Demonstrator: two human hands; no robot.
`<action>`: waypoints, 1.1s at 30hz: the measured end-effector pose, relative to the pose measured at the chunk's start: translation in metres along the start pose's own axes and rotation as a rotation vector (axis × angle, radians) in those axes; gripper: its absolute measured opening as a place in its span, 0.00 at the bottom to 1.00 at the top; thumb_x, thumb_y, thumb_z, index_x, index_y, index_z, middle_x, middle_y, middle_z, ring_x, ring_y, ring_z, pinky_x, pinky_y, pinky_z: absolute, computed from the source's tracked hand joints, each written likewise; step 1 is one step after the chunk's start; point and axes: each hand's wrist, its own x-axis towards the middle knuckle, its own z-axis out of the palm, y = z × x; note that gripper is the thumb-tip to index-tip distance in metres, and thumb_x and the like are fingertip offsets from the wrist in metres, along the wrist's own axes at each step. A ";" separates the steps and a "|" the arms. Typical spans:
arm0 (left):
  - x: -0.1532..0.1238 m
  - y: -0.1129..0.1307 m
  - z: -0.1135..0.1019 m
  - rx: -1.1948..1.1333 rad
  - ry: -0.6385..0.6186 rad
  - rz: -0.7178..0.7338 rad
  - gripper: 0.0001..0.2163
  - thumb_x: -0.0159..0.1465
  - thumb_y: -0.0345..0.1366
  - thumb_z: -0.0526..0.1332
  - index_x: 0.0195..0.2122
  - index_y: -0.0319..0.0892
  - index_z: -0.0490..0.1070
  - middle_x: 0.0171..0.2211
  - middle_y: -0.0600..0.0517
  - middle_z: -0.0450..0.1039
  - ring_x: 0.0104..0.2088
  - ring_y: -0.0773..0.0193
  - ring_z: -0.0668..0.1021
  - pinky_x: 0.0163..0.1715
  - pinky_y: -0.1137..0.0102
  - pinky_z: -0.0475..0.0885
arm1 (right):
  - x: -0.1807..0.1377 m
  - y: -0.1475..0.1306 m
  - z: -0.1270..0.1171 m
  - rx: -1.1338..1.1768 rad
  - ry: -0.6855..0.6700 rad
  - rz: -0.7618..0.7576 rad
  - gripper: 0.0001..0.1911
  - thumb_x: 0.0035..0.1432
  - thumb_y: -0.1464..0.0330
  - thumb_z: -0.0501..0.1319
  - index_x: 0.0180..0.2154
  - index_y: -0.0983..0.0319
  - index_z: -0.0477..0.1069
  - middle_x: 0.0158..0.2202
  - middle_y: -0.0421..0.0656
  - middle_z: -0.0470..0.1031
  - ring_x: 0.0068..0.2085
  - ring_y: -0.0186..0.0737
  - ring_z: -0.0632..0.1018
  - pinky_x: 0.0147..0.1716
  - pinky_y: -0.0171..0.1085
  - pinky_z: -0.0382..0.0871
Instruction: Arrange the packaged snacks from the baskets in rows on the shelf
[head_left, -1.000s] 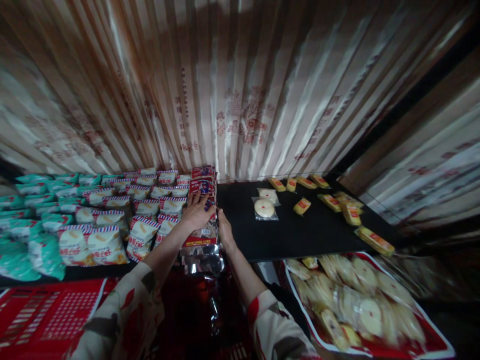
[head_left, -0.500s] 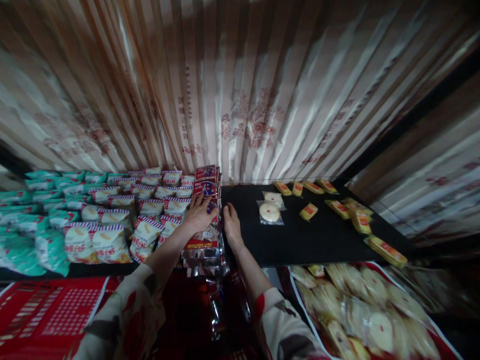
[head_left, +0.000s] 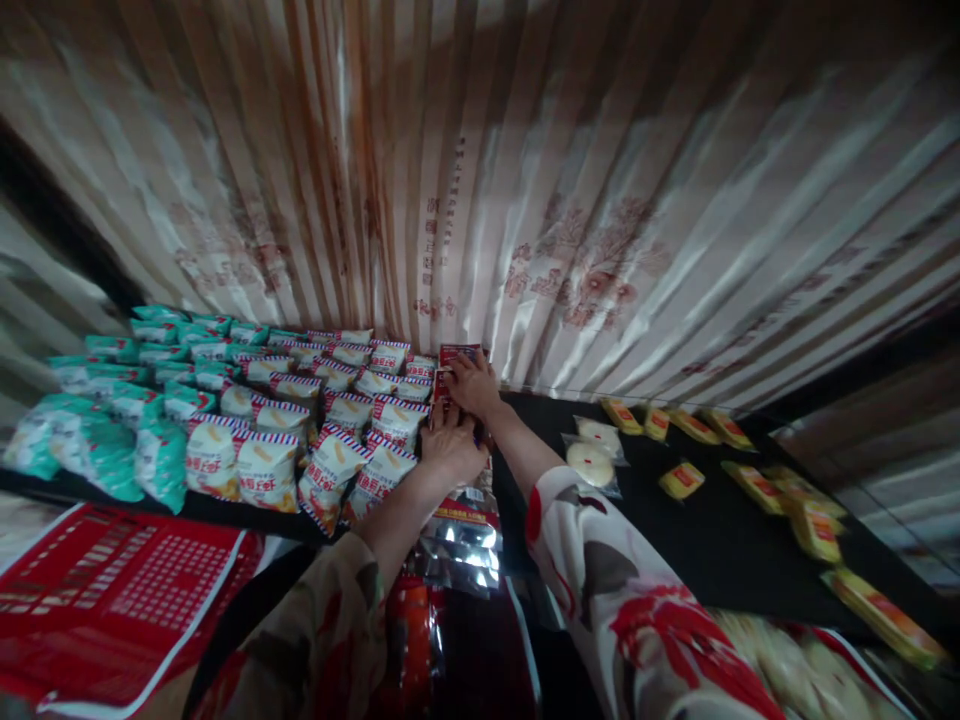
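A column of overlapping dark red snack packets (head_left: 461, 530) runs from the curtain to the front edge of the black table. My left hand (head_left: 450, 445) lies flat on the middle of these packets, fingers spread. Farther back, my right hand (head_left: 472, 385) rests on the packets close to the curtain, its fingers stretched out. Both hands cover part of the printed fronts. Just left of them stand rows of white chip bags (head_left: 268, 470) with striped tops.
Teal bags (head_left: 161, 460) fill the table's left end. To the right lie clear-wrapped round white cakes (head_left: 590, 463) and scattered yellow packets (head_left: 681, 480). Red baskets (head_left: 127, 600) sit below the front edge, one holding wrapped cakes (head_left: 795, 660). A pleated curtain (head_left: 510, 180) hangs behind.
My right hand has moved from beside the packet column onto its far part. My left hand has shifted slightly nearer along the column. The view has turned left.
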 end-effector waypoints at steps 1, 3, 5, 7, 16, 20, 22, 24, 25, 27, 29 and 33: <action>0.000 0.000 0.000 0.003 0.006 -0.002 0.24 0.62 0.48 0.46 0.58 0.46 0.59 0.63 0.47 0.52 0.64 0.47 0.48 0.56 0.49 0.59 | 0.004 0.001 0.003 -0.085 -0.026 -0.008 0.20 0.59 0.64 0.52 0.52 0.60 0.68 0.59 0.45 0.63 0.65 0.53 0.48 0.61 0.55 0.39; 0.000 0.001 0.001 0.000 0.006 -0.011 0.25 0.61 0.48 0.47 0.58 0.46 0.59 0.63 0.47 0.50 0.64 0.46 0.46 0.55 0.49 0.59 | 0.010 0.004 0.010 -0.191 -0.070 -0.015 0.21 0.59 0.61 0.52 0.54 0.58 0.66 0.60 0.44 0.63 0.65 0.56 0.46 0.60 0.57 0.39; 0.000 0.000 0.000 -0.010 0.002 -0.012 0.25 0.61 0.47 0.48 0.57 0.45 0.59 0.63 0.47 0.50 0.64 0.45 0.45 0.55 0.48 0.60 | 0.014 0.007 0.016 -0.208 -0.097 -0.007 0.22 0.59 0.59 0.52 0.54 0.56 0.66 0.59 0.43 0.63 0.65 0.56 0.47 0.60 0.58 0.38; -0.001 0.000 -0.002 -0.031 0.004 -0.002 0.24 0.60 0.46 0.49 0.58 0.46 0.59 0.64 0.47 0.49 0.64 0.44 0.45 0.53 0.48 0.61 | 0.016 0.011 0.020 -0.196 -0.124 -0.003 0.22 0.58 0.58 0.53 0.54 0.54 0.66 0.59 0.43 0.63 0.65 0.56 0.49 0.59 0.60 0.37; 0.001 0.002 -0.002 -0.099 0.008 -0.016 0.24 0.59 0.44 0.50 0.56 0.45 0.62 0.64 0.45 0.50 0.64 0.42 0.48 0.52 0.46 0.61 | 0.019 0.011 0.018 -0.267 -0.195 0.060 0.24 0.56 0.56 0.55 0.53 0.57 0.68 0.63 0.43 0.56 0.64 0.61 0.50 0.58 0.60 0.45; 0.001 -0.001 0.001 -0.103 0.016 -0.013 0.24 0.60 0.45 0.47 0.56 0.45 0.62 0.64 0.46 0.49 0.64 0.43 0.47 0.53 0.47 0.60 | 0.017 0.010 0.020 -0.274 -0.177 0.057 0.25 0.56 0.57 0.55 0.54 0.58 0.67 0.63 0.45 0.58 0.63 0.60 0.52 0.58 0.58 0.47; 0.001 -0.002 0.000 -0.102 0.006 -0.009 0.23 0.60 0.44 0.47 0.56 0.45 0.63 0.63 0.45 0.51 0.64 0.43 0.48 0.54 0.47 0.59 | 0.017 0.011 0.022 -0.280 -0.155 0.061 0.27 0.56 0.57 0.55 0.56 0.59 0.65 0.62 0.46 0.58 0.63 0.58 0.53 0.59 0.57 0.48; 0.001 -0.002 -0.001 -0.107 -0.013 -0.008 0.23 0.60 0.44 0.48 0.55 0.44 0.63 0.63 0.44 0.52 0.64 0.43 0.48 0.53 0.46 0.60 | 0.018 0.012 0.024 -0.295 -0.161 0.056 0.28 0.57 0.57 0.54 0.57 0.60 0.63 0.62 0.47 0.59 0.63 0.57 0.53 0.59 0.55 0.47; 0.002 -0.002 -0.002 -0.110 -0.019 -0.011 0.23 0.60 0.44 0.48 0.55 0.43 0.63 0.63 0.43 0.51 0.64 0.43 0.48 0.53 0.46 0.60 | 0.019 0.013 0.025 -0.307 -0.178 0.050 0.28 0.57 0.57 0.54 0.57 0.60 0.63 0.61 0.47 0.60 0.63 0.57 0.53 0.59 0.55 0.47; 0.002 -0.001 -0.003 -0.112 -0.020 -0.014 0.24 0.60 0.44 0.48 0.56 0.43 0.62 0.63 0.43 0.51 0.64 0.43 0.48 0.52 0.47 0.61 | 0.020 0.013 0.026 -0.337 -0.218 0.045 0.27 0.58 0.57 0.52 0.57 0.60 0.63 0.61 0.46 0.60 0.63 0.56 0.53 0.59 0.55 0.47; 0.001 -0.001 -0.003 -0.106 -0.020 -0.019 0.24 0.59 0.43 0.48 0.57 0.43 0.61 0.64 0.44 0.49 0.64 0.44 0.47 0.53 0.48 0.60 | 0.021 0.012 0.025 -0.369 -0.251 0.060 0.27 0.58 0.56 0.51 0.57 0.58 0.63 0.63 0.44 0.57 0.64 0.56 0.52 0.59 0.55 0.48; 0.001 0.001 -0.006 -0.076 -0.055 -0.030 0.25 0.58 0.42 0.50 0.57 0.43 0.60 0.64 0.45 0.48 0.64 0.45 0.46 0.54 0.49 0.59 | 0.021 0.008 0.020 -0.440 -0.300 0.089 0.28 0.59 0.53 0.47 0.58 0.55 0.61 0.65 0.37 0.51 0.64 0.56 0.50 0.58 0.55 0.50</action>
